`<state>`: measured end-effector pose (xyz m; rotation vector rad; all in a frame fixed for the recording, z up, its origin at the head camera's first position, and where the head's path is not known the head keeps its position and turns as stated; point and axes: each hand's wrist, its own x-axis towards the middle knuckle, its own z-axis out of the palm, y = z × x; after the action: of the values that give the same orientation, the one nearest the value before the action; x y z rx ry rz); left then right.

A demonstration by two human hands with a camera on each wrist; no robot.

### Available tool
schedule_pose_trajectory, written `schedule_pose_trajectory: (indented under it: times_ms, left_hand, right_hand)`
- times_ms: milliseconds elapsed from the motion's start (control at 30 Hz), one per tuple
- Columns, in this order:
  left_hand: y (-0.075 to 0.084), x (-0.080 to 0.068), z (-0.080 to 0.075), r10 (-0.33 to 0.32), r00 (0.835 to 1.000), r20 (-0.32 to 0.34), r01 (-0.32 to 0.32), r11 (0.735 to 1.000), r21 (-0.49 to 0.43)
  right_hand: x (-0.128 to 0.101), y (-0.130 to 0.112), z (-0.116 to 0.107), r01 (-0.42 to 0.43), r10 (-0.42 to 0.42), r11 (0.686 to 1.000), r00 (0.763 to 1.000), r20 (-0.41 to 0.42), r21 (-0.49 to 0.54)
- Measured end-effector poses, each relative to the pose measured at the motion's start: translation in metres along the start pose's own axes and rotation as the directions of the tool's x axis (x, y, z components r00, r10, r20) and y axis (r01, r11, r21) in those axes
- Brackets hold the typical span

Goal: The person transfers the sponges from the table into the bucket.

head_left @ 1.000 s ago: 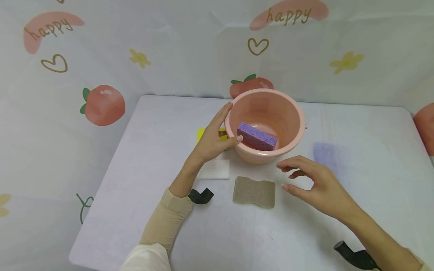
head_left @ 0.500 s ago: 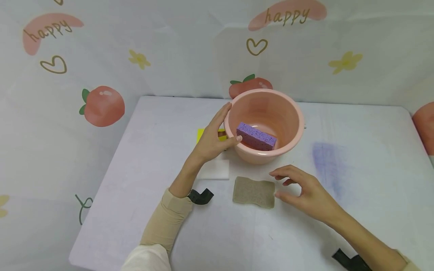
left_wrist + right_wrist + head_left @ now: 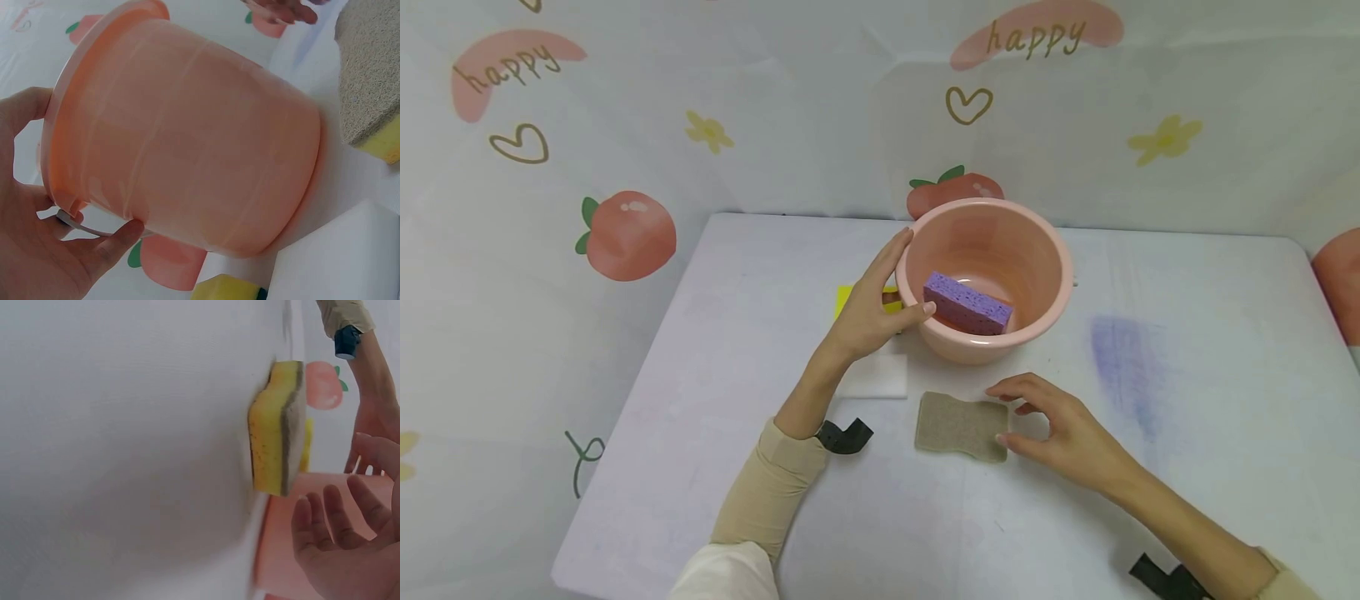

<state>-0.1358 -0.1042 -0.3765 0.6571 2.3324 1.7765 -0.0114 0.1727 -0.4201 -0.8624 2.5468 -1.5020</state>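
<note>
My left hand (image 3: 868, 317) holds the pink bucket (image 3: 970, 352) at its left rim, thumb at the near rim and fingers outside. In the left wrist view, a thin handle (image 3: 87, 229) runs by those fingers. Inside the bucket lies a purple sponge (image 3: 966, 304), tilted against the near wall. My right hand (image 3: 1067, 433) hovers with loosely bent fingers at the right end of a scouring sponge (image 3: 961, 425), grey on top with a wavy edge. The right wrist view shows its yellow underside (image 3: 267, 437) and nothing gripped; the hand appears just above it.
A white sponge block (image 3: 876, 377) lies left of the scouring sponge. Behind my left hand, a yellow sponge (image 3: 846, 298) is partly hidden. A purple smear (image 3: 1120, 358) marks the white tabletop (image 3: 1225, 375) on the right. A printed cloth (image 3: 820, 108) hangs behind the table.
My right hand has moved left and nearer to me, from beside the bucket's front to the scouring sponge's right end. My left hand, the bucket and the sponges have stayed put.
</note>
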Motion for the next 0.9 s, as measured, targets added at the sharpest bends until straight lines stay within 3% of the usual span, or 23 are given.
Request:
schedule_pose_trajectory:
  times_ms: [367,700,900]
  left_hand:
    - [0.000,0.000,0.000,-0.004,1.000,0.006,0.004,1.000,-0.010]
    - [0.000,-0.001,0.000,0.012,1.000,0.001,-0.012,1.000,-0.011]
    - [-0.001,0.000,0.000,0.009,1.000,0.002,-0.009,1.000,-0.005]
  right_hand:
    - [-0.003,0.005,0.010,-0.114,0.122,0.988,0.990,0.070,-0.108]
    - [-0.003,0.008,0.015,-0.107,0.122,0.980,0.989,0.081,-0.169]
    - [-0.002,0.006,0.019,-0.108,0.137,0.973,0.982,0.130,-0.205]
